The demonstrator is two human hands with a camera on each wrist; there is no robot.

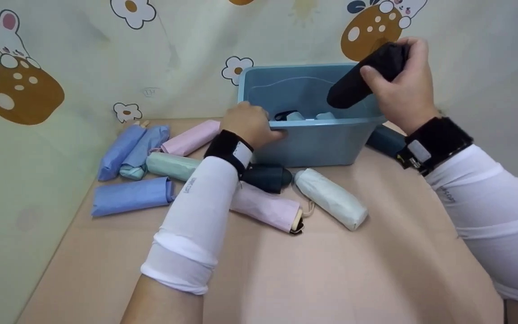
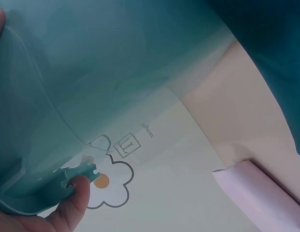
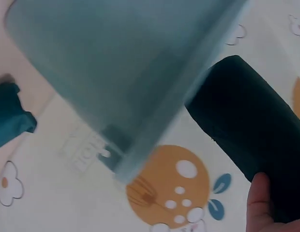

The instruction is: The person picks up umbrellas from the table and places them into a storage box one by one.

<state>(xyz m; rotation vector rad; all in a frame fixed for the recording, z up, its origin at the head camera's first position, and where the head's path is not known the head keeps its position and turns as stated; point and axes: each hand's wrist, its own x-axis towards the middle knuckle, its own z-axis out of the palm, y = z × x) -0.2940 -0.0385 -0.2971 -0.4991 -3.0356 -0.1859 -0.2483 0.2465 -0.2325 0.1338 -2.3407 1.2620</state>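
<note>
My right hand [image 1: 409, 92] grips a black folded umbrella [image 1: 364, 78], tilted over the right side of a blue plastic bin [image 1: 310, 144]. In the right wrist view the umbrella [image 3: 251, 121] appears beside the bin's rim, my thumb laid along it. At the bin's front left corner, my left hand [image 1: 247, 125] holds the rim, fingers curled over it; the left wrist view shows the thumb [image 2: 78, 198] against the rim. Pale blue pieces [image 1: 296, 116] and a black strap lie inside the bin, mostly hidden by its front wall.
Around the bin lie folded umbrellas: blue [image 1: 131, 196], mint green [image 1: 171, 165], pink [image 1: 191, 137], pale pink [image 1: 265, 204], black [image 1: 270, 177] and whitish [image 1: 331, 198]. A dark one [image 1: 385, 140] lies right of the bin. A patterned cloth [image 1: 187, 54] hangs behind the table [image 1: 286, 279].
</note>
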